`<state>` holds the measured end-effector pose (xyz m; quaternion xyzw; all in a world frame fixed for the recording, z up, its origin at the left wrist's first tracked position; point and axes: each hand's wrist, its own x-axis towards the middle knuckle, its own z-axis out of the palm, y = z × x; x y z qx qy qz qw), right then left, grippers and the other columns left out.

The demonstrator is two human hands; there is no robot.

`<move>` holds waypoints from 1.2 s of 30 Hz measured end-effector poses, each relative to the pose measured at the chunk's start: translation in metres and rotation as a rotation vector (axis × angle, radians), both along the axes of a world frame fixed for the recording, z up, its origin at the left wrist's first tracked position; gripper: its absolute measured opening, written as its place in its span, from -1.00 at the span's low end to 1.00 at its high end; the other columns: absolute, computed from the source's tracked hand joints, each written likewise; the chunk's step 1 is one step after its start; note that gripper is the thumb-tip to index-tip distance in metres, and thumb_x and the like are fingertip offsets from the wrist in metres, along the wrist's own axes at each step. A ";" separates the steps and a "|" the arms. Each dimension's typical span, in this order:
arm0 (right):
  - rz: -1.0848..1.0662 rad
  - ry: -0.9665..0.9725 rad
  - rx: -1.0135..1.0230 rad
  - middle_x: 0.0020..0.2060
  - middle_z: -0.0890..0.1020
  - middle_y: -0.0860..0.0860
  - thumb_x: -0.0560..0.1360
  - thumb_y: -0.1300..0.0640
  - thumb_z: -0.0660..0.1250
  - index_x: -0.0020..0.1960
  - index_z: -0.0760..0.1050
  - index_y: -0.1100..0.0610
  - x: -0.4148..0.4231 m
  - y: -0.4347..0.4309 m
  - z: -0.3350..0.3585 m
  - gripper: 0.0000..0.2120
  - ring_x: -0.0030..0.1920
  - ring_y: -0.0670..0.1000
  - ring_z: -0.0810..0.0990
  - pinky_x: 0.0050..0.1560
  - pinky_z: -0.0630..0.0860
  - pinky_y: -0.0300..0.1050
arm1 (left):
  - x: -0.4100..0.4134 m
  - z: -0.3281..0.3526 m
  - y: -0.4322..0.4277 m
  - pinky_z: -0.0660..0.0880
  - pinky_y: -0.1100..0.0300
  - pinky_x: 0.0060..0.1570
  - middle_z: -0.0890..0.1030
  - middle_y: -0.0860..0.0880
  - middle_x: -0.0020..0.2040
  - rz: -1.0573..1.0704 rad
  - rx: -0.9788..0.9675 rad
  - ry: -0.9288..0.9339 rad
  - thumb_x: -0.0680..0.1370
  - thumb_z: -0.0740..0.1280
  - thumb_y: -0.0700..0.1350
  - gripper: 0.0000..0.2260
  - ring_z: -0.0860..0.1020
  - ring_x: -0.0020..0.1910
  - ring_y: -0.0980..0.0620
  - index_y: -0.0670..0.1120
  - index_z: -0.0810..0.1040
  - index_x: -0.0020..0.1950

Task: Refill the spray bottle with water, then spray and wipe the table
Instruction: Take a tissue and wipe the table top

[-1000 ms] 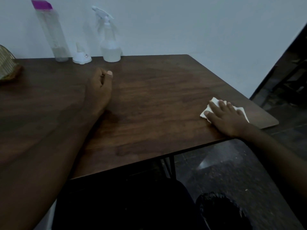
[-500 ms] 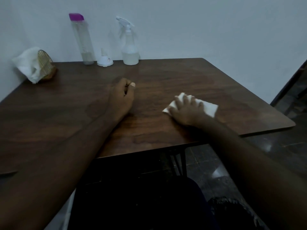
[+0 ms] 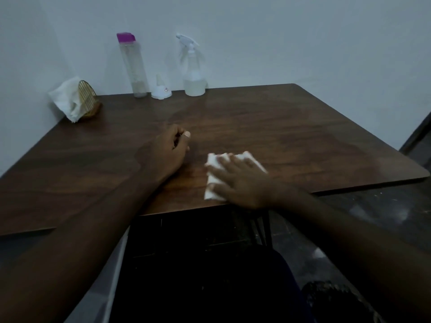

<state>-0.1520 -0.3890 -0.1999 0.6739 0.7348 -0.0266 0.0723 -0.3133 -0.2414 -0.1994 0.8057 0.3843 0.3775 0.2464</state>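
Right hand point(image 3: 242, 183): flat, fingers spread, pressing white cloth point(image 3: 212, 178) onto table point(image 3: 303, 141) near front edge; not clasped round it.
Left hand point(image 3: 166, 152): loose fist resting on table just left of cloth, holding nothing visible.
Spray bottle point(image 3: 193, 73): upright at back edge by wall, some liquid at bottom.
Tall bottle point(image 3: 134, 66): purple cap, upright, left of spray bottle.
Funnel point(image 3: 161, 89): between the bottles.
Holder point(image 3: 87, 100): back-left corner, with tissue point(image 3: 66, 99).

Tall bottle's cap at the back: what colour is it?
Magenta-purple; the cap tops the clear tall bottle, seen in the head view.
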 end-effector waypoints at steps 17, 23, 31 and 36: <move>-0.609 0.042 0.006 0.59 -0.16 0.18 0.56 -0.38 -0.17 0.59 -0.14 -0.16 0.044 -0.018 -0.003 -0.33 0.54 0.38 -0.19 0.46 -0.15 0.42 | -0.002 0.002 -0.012 0.56 -0.03 -0.16 0.62 0.05 -0.22 -0.128 0.083 0.049 0.63 0.17 0.05 -0.85 0.57 -0.29 0.10 0.04 0.48 -0.03; -0.228 0.178 0.017 0.60 -0.18 0.11 0.54 -0.42 -0.16 0.59 -0.18 -0.14 -0.043 0.011 -0.003 -0.28 0.56 0.15 -0.33 0.48 -0.31 0.31 | -0.012 0.000 -0.018 0.53 0.11 -0.16 0.63 0.05 -0.17 -0.100 0.054 -0.006 0.61 0.23 0.00 -0.86 0.59 -0.23 0.11 -0.01 0.52 -0.05; 0.068 0.271 0.116 0.60 -0.13 0.07 0.46 -0.47 0.12 0.60 -0.17 -0.09 -0.061 -0.008 -0.011 -0.10 0.59 0.08 -0.21 0.53 -0.27 0.17 | -0.019 0.000 -0.021 0.43 0.31 -0.21 0.60 0.13 -0.13 -0.120 -0.085 0.149 0.58 0.28 -0.09 -0.91 0.56 -0.17 0.20 0.00 0.59 0.01; 0.089 0.325 0.230 0.60 -0.03 0.03 0.42 -0.30 0.39 0.61 -0.09 -0.04 -0.066 -0.018 -0.013 -0.02 0.59 0.02 -0.09 0.55 -0.19 0.07 | -0.025 0.012 -0.015 0.43 0.29 -0.21 0.62 0.06 -0.05 -0.081 -0.152 0.315 0.58 0.30 -0.07 -0.90 0.56 -0.13 0.17 -0.01 0.59 0.02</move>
